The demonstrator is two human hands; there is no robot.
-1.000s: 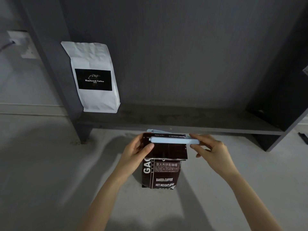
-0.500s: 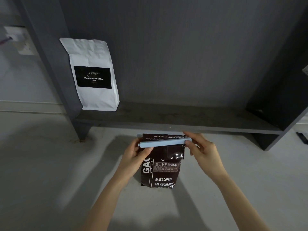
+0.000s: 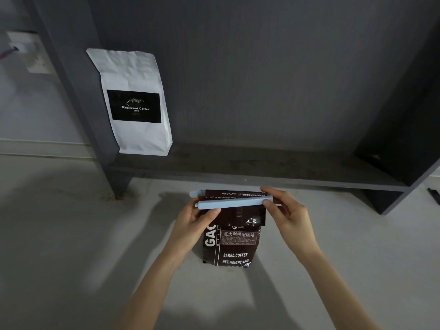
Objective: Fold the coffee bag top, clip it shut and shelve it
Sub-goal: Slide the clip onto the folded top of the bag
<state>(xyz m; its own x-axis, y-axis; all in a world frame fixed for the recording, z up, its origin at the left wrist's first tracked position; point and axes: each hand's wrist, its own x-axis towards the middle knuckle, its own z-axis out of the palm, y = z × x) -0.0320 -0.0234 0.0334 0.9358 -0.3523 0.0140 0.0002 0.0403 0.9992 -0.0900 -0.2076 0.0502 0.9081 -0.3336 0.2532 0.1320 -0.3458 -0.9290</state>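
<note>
A dark brown coffee bag (image 3: 234, 244) stands upright on the pale floor in front of the shelf, its top folded over. A long light-blue clip (image 3: 232, 203) lies across the fold; its front bar sits over the bag and its back bar pokes out at the upper left. My left hand (image 3: 194, 221) grips the bag's upper left side with the thumb under the clip's left end. My right hand (image 3: 285, 213) pinches the clip's right end between thumb and fingers.
A dark grey shelf unit (image 3: 250, 170) stands right behind the bag, its low board open across most of its width. A white coffee bag (image 3: 133, 101) with a black label leans at the board's left end. A wall socket (image 3: 23, 51) is at far left.
The clip has slid left along the folded top until it spans the bag's width. My right hand followed it in, and the view has dropped slightly.
</note>
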